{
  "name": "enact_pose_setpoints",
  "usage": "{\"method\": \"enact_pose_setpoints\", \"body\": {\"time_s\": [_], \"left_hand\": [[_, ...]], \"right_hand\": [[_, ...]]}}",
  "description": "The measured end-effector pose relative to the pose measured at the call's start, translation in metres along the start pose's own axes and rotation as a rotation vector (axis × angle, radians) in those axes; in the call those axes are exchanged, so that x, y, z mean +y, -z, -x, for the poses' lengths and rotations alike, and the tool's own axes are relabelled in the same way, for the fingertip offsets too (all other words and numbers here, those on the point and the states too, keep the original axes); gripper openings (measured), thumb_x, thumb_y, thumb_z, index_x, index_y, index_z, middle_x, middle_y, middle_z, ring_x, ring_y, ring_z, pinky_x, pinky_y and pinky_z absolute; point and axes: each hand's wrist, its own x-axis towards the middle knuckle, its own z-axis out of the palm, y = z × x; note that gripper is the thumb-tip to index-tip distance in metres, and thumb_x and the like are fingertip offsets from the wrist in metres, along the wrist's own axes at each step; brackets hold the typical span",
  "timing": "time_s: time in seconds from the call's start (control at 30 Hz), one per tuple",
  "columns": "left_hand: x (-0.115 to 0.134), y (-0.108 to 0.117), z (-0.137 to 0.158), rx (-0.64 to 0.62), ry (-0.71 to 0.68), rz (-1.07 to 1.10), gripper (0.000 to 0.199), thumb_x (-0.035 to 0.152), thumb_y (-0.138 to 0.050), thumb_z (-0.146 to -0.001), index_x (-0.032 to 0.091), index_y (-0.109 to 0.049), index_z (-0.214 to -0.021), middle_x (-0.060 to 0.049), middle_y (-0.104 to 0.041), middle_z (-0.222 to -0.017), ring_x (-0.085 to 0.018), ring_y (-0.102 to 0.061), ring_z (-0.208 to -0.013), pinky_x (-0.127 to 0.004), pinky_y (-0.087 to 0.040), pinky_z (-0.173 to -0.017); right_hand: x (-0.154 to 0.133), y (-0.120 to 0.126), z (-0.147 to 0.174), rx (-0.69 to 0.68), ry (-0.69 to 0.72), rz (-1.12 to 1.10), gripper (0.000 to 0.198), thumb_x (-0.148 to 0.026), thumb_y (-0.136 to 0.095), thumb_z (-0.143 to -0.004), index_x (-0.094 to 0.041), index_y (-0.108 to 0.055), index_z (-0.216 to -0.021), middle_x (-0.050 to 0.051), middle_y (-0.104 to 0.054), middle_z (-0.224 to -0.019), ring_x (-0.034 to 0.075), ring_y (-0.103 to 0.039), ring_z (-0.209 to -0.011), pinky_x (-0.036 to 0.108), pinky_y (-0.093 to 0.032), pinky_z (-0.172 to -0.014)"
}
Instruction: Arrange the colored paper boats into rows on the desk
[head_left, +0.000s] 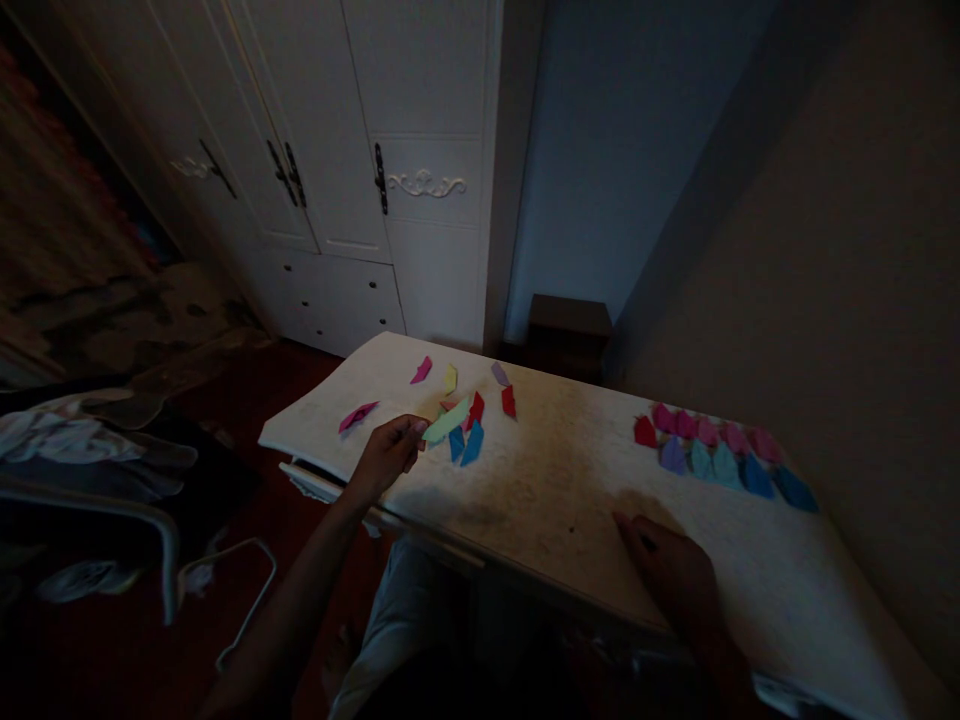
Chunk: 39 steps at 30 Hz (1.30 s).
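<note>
My left hand [391, 452] pinches one end of a light green folded paper piece [448, 421] above the left part of the white table [525, 480]. Just beside and below it lie two blue folded papers [472, 443] and a red one [475, 410]. A magenta folded paper [358, 416] is left of that hand. Over on the right, near the table's front edge, my right hand [671, 565] is low over the surface with a finger stretched out and a gap beside it. I see nothing held there; its other fingers are partly hidden.
Folded papers in pink, purple, teal and blue [724, 463] stand in two rows at the table's right. Loose yellow [451, 377], lilac [500, 373] and red pieces lie farther back. Behind are a white wardrobe [435, 270] and a brown cabinet [570, 315]; a metal-framed chair [166, 560] is at left.
</note>
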Motion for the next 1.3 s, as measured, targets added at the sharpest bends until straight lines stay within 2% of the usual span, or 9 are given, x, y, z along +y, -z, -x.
{"method": "enact_pose_setpoints", "body": {"time_s": [0.1,0.23,0.43,0.67,0.8,0.97,1.1,1.23,1.3], "left_hand": [[0.015,-0.027,0.000,-0.070,0.002,0.060,0.039,0.056,-0.059,-0.077,0.017,-0.062,-0.078,0.002,-0.059,-0.060,-0.006,-0.038,-0.039,-0.021,-0.027,-0.039],[0.033,-0.069,-0.002,-0.204,-0.011,0.058,0.037,0.051,-0.064,-0.075,0.015,-0.066,-0.085,-0.001,-0.066,-0.064,-0.007,-0.041,-0.040,-0.021,-0.031,-0.039],[0.058,-0.145,-0.013,-0.457,-0.144,0.021,0.035,0.045,-0.061,-0.078,0.016,-0.069,-0.096,-0.005,-0.071,-0.080,-0.008,-0.049,-0.045,-0.021,-0.040,-0.041],[0.072,-0.261,-0.037,-0.777,-0.248,0.008,0.029,0.030,-0.058,-0.082,0.012,-0.070,-0.101,-0.005,-0.072,-0.082,-0.006,-0.052,-0.045,-0.018,-0.043,-0.042],[0.079,-0.336,-0.048,-0.952,-0.282,-0.140,0.023,0.019,-0.055,-0.084,0.010,-0.071,-0.098,-0.006,-0.073,-0.081,-0.004,-0.051,-0.040,-0.016,-0.041,-0.042],[0.079,-0.415,-0.049,-1.028,-0.291,-0.254,0.020,0.008,-0.054,-0.080,0.011,-0.073,-0.087,-0.003,-0.073,-0.074,-0.004,-0.052,-0.038,-0.014,-0.041,-0.041],[0.070,-0.448,-0.048,-1.042,-0.310,-0.373,0.018,0.008,-0.055,-0.079,0.010,-0.072,-0.083,-0.003,-0.072,-0.071,-0.004,-0.053,-0.037,-0.015,-0.042,-0.040],[0.065,-0.455,-0.050,-0.985,-0.370,-0.476,0.022,0.012,-0.050,-0.084,0.011,-0.071,-0.083,-0.004,-0.072,-0.075,-0.007,-0.058,-0.043,-0.017,-0.045,-0.045],[0.066,-0.452,-0.049,-0.945,-0.417,-0.520,0.023,0.017,-0.050,-0.087,0.013,-0.072,-0.087,-0.004,-0.073,-0.078,-0.011,-0.064,-0.054,-0.020,-0.049,-0.053]], "right_hand": [[0.000,-0.002,0.001,0.015,0.023,0.003,0.060,-0.059,-0.025,-0.096,-0.023,-0.061,-0.064,0.003,-0.069,-0.066,0.018,-0.065,-0.063,0.026,-0.039,-0.057],[-0.001,-0.003,0.001,0.028,0.042,0.017,0.057,-0.052,-0.027,-0.099,-0.022,-0.061,-0.065,0.003,-0.070,-0.069,0.017,-0.065,-0.065,0.026,-0.037,-0.061],[-0.006,0.002,0.000,-0.032,0.045,0.035,0.046,-0.044,-0.036,-0.101,-0.021,-0.065,-0.074,0.002,-0.072,-0.077,0.016,-0.067,-0.073,0.025,-0.037,-0.065],[-0.004,-0.003,0.002,-0.051,0.072,0.020,0.042,-0.044,-0.043,-0.099,-0.020,-0.071,-0.079,0.005,-0.075,-0.081,0.016,-0.068,-0.076,0.026,-0.039,-0.068],[-0.002,-0.004,0.002,-0.007,0.095,-0.039,0.040,-0.043,-0.045,-0.098,-0.020,-0.072,-0.080,0.005,-0.075,-0.081,0.016,-0.069,-0.077,0.026,-0.040,-0.071],[0.000,-0.002,0.000,-0.045,0.100,-0.094,0.033,-0.039,-0.052,-0.094,-0.020,-0.074,-0.081,0.004,-0.076,-0.081,0.016,-0.069,-0.072,0.026,-0.038,-0.064],[0.004,-0.005,-0.002,-0.069,0.096,-0.103,0.028,-0.037,-0.059,-0.090,-0.017,-0.076,-0.081,0.007,-0.076,-0.082,0.017,-0.069,-0.071,0.026,-0.039,-0.063],[0.006,-0.006,-0.003,-0.070,0.090,-0.135,0.029,-0.038,-0.059,-0.089,-0.016,-0.076,-0.082,0.008,-0.076,-0.083,0.018,-0.069,-0.072,0.025,-0.040,-0.063],[0.005,-0.006,-0.003,-0.080,0.099,-0.142,0.027,-0.035,-0.058,-0.089,-0.016,-0.076,-0.083,0.008,-0.076,-0.084,0.018,-0.069,-0.072,0.025,-0.041,-0.063]]}}
